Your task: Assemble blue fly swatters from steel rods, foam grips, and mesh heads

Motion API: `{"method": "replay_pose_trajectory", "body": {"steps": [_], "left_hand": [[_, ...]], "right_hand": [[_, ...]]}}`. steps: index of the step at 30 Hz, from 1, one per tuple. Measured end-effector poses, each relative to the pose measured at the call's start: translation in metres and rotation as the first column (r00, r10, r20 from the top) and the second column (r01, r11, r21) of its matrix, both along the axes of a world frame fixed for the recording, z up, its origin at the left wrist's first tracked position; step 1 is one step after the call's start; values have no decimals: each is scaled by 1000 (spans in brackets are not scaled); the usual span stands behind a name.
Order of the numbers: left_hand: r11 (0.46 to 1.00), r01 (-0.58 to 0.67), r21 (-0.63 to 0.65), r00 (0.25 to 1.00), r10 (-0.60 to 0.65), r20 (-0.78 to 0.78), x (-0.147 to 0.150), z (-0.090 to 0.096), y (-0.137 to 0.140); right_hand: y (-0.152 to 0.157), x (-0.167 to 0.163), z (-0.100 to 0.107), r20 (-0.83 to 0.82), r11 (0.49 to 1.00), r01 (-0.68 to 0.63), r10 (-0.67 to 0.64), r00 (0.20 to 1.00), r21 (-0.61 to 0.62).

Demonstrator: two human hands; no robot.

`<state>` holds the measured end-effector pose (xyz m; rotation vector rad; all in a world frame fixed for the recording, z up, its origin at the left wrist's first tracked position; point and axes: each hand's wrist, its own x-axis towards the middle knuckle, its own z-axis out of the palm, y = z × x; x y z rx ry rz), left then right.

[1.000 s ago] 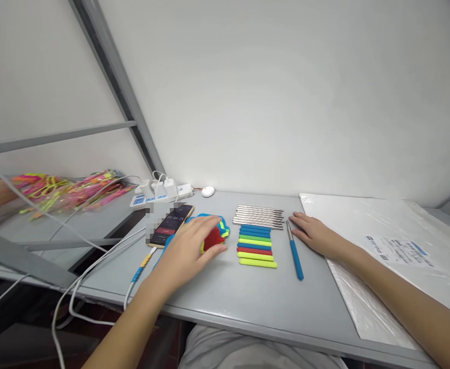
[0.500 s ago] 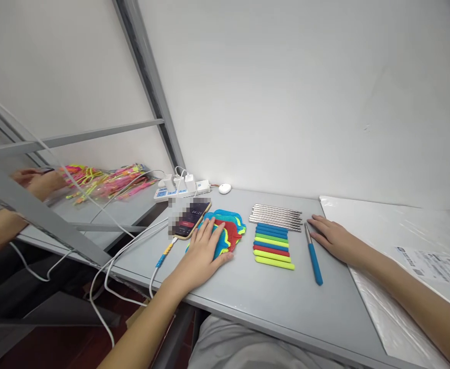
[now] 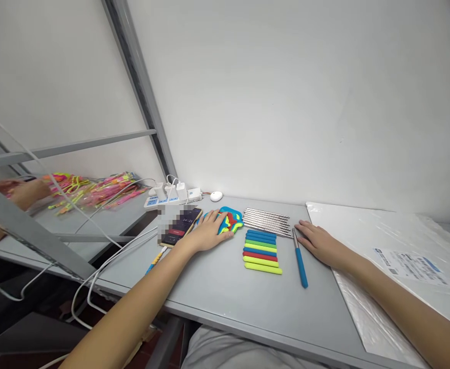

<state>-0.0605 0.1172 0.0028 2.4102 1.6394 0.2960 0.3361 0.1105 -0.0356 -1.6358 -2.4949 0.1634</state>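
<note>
My left hand (image 3: pixel 210 231) lies flat, fingers stretched out, on a small pile of flat blue, red and yellow-green textured pieces (image 3: pixel 233 220); it covers part of them. Just right of the pile is a row of thin silver metal rods (image 3: pixel 268 221). Below the rods lie several slim coloured handles (image 3: pixel 261 252) in blue, green, yellow and red, side by side. My right hand (image 3: pixel 319 243) rests on the tabletop with its fingers extended and nothing in it. Near its fingertips lies a tool with a metal shaft and blue handle (image 3: pixel 301 267).
A phone (image 3: pixel 180 228) on a charging cable lies left of my left hand. Behind it are a power strip (image 3: pixel 157 203) with plugs and a white case (image 3: pixel 216 196). A white plastic-wrapped package (image 3: pixel 363 225) lies under my right forearm. Beyond the metal frame (image 3: pixel 148 110), another person's hands work near bagged colourful items (image 3: pixel 111 192).
My left hand has slid forward with the coloured pieces, towards the wall and the rods. My right hand stays beside the blue-handled tool. The whole view has shifted slightly.
</note>
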Motion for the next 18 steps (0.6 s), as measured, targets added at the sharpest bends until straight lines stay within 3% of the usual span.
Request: {"method": "replay_pose_trajectory", "body": {"steps": [7, 18], "left_hand": [[1000, 19, -23, 998, -17, 59, -2, 11, 36], [996, 49, 71, 980, -62, 191, 1, 14, 26]], "right_hand": [[-3, -3, 5, 2, 1000, 13, -13, 1000, -13], [-5, -5, 8, -17, 998, 37, -37, 999, -41]]}}
